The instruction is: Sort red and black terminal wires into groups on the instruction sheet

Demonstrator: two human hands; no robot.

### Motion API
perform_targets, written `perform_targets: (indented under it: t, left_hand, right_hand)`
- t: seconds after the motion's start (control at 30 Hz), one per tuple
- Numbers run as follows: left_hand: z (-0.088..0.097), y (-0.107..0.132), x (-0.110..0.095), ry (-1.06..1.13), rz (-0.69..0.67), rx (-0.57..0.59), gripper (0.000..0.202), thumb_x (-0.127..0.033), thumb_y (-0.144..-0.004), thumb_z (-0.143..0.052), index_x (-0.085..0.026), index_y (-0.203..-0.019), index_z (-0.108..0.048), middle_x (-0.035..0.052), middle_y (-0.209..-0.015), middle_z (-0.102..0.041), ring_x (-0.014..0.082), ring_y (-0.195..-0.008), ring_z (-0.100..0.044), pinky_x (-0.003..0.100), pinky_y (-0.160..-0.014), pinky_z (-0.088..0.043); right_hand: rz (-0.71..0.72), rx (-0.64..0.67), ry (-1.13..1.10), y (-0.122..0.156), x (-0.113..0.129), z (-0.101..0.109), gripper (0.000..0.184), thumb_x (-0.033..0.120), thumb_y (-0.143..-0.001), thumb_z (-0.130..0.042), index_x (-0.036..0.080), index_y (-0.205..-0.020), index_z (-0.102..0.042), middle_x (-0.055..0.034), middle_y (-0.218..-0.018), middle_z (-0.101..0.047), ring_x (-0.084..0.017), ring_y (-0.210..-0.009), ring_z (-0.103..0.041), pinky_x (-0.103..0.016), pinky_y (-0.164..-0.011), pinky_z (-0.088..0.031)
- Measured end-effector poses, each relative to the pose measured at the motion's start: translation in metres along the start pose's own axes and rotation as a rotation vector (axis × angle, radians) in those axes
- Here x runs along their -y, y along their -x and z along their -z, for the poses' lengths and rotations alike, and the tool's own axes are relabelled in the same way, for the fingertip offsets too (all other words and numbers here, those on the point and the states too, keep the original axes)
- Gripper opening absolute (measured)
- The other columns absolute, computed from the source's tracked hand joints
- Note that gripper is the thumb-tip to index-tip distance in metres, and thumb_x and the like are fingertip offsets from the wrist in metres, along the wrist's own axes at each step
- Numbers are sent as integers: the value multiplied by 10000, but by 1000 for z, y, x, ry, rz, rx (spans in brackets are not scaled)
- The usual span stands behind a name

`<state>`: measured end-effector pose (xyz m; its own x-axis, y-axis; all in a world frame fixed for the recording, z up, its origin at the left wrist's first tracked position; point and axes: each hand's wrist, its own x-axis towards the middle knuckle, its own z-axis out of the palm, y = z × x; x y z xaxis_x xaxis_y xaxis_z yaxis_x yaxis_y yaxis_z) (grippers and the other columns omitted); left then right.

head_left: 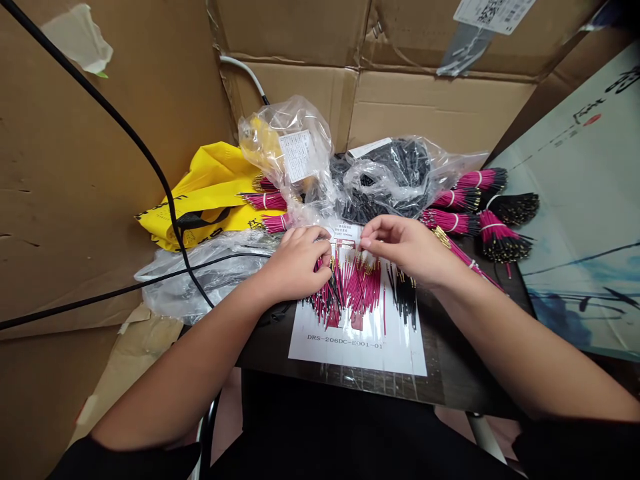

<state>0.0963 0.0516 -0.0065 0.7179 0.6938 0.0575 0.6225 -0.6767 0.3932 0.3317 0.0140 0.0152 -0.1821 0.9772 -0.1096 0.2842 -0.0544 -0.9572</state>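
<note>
Short pink wires [364,287] with gold-coloured ends lie in a loose spread on a printed white sheet [320,347]. Black wires [404,293] lie at the right of the sheet, and more are mixed into the left part of the pink ones. My left hand [300,263] is closed at the left edge of the spread, its fingers curled over the wire ends; what they grip is hidden. Just above the wires, my right hand [407,248] is closed in a pinch of thumb and forefinger. Anything between those fingertips is too small to make out.
Tied pink wire bundles [450,221] lie at right, others beside a yellow bag [210,180] at left. A clear bag of black wires [395,173] stands behind. Black cables [165,180] cross the left side. Cardboard walls [300,100] and a pale panel [590,200] enclose the dark table [445,353].
</note>
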Motion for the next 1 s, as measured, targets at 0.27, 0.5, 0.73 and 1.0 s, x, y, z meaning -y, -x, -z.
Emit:
perform_targets:
  t: [0.27,0.5,0.73,1.0]
  left_hand:
    - [3,3,0,-36,-50,13,221,-402,-863,-626,-202,-832,-538,97,-1308,-570,320,-1234,-499,516,-1090,-371]
    - [8,6,11,70,-60,51,231,-331,-828,-640,-220,-995,-526,93,-1332,-561,297,-1252,-505,470,-1089,-396]
    - [9,7,14,120,-57,73,255,-295,-807,-640,-233,-1032,-536,75,-1345,-552,287,-1284,-494,455,-1120,-377]
    - [11,8,14,128,-63,86,281,-252,-768,-630,-220,-1027,-524,88,-1341,-549,304,-1289,-488,471,-1126,-378]
  right_hand:
    - [83,-236,791,43,-26,46,253,393,-918,-662,202,-1084,-682,-86,-934,-707,-247,-839,-634,-417,-758,-499]
    - [578,90,1148,17,2,-8,266,215,-1024,-480,181,-1101,-732,-104,-985,-678,-240,-874,-537,-372,-764,-416]
    - [533,256,999,-23,-10,-27,233,311,-977,-634,138,-1099,-730,-109,-990,-673,-221,-895,-562,-346,-807,-416]
    - [665,223,1031,-18,-13,-18,231,304,-1008,-572,143,-1088,-716,-121,-997,-655,-216,-868,-539,-344,-776,-408]
